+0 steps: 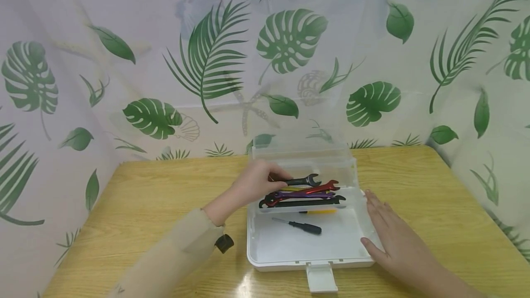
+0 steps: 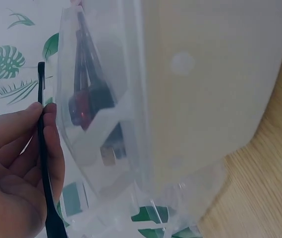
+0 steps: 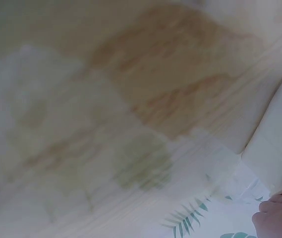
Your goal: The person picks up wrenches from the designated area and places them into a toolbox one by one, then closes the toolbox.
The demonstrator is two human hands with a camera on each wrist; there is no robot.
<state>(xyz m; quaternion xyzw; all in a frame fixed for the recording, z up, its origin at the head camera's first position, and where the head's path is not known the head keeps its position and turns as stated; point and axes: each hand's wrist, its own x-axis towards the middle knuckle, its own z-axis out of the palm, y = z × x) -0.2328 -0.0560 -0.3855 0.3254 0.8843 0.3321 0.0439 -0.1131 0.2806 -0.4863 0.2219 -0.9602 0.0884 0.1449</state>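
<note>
Over the open box (image 1: 265,247) on the desk (image 1: 145,201), our left hand (image 1: 254,183) fingers grasp a black wrench (image 1: 304,180); our right hand (image 1: 389,236), fingers released, rests against the box's side.

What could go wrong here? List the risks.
1. The left hand grips only the end of the black wrench; it might slip back onto the stacked wrenches.
2. The right hand merely rests flat against the toolbox side, so the box may slide on the table.
</note>
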